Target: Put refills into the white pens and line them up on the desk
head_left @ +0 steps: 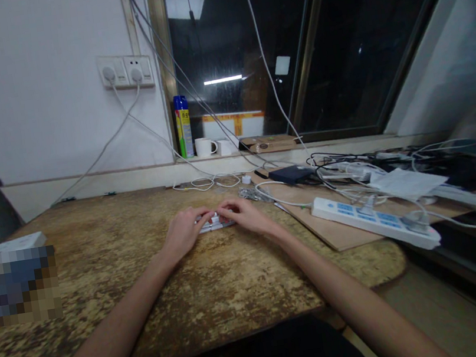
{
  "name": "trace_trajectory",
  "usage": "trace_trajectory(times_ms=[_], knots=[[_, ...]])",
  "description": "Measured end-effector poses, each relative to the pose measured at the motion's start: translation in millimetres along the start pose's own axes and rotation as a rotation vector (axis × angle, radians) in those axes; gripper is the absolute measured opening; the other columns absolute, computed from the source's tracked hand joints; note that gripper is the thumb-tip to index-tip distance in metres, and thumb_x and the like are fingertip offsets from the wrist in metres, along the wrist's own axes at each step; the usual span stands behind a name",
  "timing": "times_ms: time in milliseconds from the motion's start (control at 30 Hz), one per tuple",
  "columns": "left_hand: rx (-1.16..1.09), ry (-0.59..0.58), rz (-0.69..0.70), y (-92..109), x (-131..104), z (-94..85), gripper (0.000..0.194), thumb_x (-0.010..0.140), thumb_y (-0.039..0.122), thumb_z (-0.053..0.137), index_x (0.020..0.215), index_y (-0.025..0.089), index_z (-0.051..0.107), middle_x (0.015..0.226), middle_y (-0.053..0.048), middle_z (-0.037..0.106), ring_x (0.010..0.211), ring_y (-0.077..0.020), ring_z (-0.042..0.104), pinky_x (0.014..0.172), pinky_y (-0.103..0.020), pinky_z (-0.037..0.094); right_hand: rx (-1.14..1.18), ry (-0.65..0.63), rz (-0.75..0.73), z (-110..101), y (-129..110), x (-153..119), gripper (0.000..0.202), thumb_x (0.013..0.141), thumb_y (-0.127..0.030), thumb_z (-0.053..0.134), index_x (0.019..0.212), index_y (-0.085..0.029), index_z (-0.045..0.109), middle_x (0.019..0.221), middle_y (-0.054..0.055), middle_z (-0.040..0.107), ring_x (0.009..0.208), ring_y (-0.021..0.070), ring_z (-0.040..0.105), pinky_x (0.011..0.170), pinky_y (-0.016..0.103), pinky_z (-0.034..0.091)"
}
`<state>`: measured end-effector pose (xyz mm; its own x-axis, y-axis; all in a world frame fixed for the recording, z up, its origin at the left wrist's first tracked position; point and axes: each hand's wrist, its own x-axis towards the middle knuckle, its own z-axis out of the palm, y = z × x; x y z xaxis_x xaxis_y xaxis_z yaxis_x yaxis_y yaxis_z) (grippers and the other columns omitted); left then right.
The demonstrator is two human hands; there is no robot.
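Note:
A small, low, white and clear object (216,225), perhaps plastic, lies on the worn wooden table (234,274); its exact kind is too small to make out. My left hand (184,229) grips its left end with bent fingers, the thumb reaching inward along the top. From the other side my right hand (245,213) curls over the right end, thumb and fingertips close to those of the left. Both hands touch the object, and their fingers partly cover it.
A white power strip (374,221) lies on a thin board (335,229) at the right, among tangled cables (344,171) and papers (408,181). A clear plastic bag (254,194) sits just behind my right hand. A spray can (184,127) and white mug (204,146) stand on the sill.

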<state>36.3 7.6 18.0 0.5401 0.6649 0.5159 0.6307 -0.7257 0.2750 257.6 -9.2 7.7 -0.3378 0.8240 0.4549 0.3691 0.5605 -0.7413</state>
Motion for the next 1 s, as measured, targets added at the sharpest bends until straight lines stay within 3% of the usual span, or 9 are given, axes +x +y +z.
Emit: trace_trajectory(times_ms=[200,367,500,667,833,1000], knots=[[0.019,-0.011,0.007,2.8,-0.9,-1.7,0.038,0.103,0.048,0.045,0.101,0.028,0.078,0.101,-0.004,0.078,0.093,-0.0249,0.068,0.081,-0.031,0.046,0.023,0.039,-0.039,-0.6,-0.1,0.8,0.024,0.085,-0.032,0.07,0.101,-0.015,0.073,0.1,0.007,0.075,0.092,0.0196,0.068,0.086,0.031,0.051],[0.038,-0.01,0.001,3.9,-0.6,-2.3,0.04,0.103,0.048,0.044,0.099,0.027,0.078,0.097,-0.004,0.077,0.091,-0.0251,0.068,0.079,-0.031,0.046,0.023,0.009,0.007,-0.1,-0.2,0.5,0.026,0.092,-0.035,0.061,0.099,-0.014,0.075,0.097,0.008,0.076,0.085,0.0189,0.068,0.08,0.03,0.051],[0.013,-0.02,0.006,4.6,-0.2,-2.7,0.04,0.103,0.049,0.043,0.102,0.028,0.077,0.102,-0.003,0.078,0.092,-0.025,0.069,0.08,-0.03,0.045,0.033,0.055,-0.034,0.7,0.2,1.2,0.023,0.083,-0.029,0.072,0.101,-0.015,0.073,0.099,0.007,0.076,0.09,0.019,0.068,0.085,0.03,0.052],[0.026,-0.04,-0.001,8.3,-0.4,-5.4,0.045,0.104,0.05,0.04,0.099,0.027,0.077,0.098,-0.004,0.078,0.09,-0.0243,0.068,0.079,-0.03,0.044,0.061,0.041,-0.021,1.4,-0.7,1.1,0.025,0.09,-0.037,0.065,0.097,-0.015,0.074,0.095,0.007,0.076,0.085,0.0192,0.069,0.08,0.031,0.052],[0.002,-0.046,-0.003,8.1,-0.2,-4.6,0.042,0.103,0.05,0.041,0.102,0.028,0.077,0.102,-0.003,0.079,0.091,-0.0243,0.069,0.077,-0.029,0.043,0.07,0.071,-0.059,0.6,-0.1,1.5,0.024,0.083,-0.032,0.072,0.101,-0.016,0.073,0.099,0.006,0.075,0.09,0.0193,0.069,0.085,0.031,0.052],[-0.02,-0.045,-0.007,4.8,0.0,-1.6,0.043,0.103,0.049,0.042,0.097,0.026,0.077,0.096,-0.004,0.079,0.088,-0.0245,0.07,0.076,-0.029,0.043,0.084,0.042,-0.035,-1.1,1.5,1.6,0.026,0.09,-0.039,0.065,0.098,-0.015,0.074,0.091,0.006,0.074,0.08,0.0181,0.067,0.075,0.029,0.052]])
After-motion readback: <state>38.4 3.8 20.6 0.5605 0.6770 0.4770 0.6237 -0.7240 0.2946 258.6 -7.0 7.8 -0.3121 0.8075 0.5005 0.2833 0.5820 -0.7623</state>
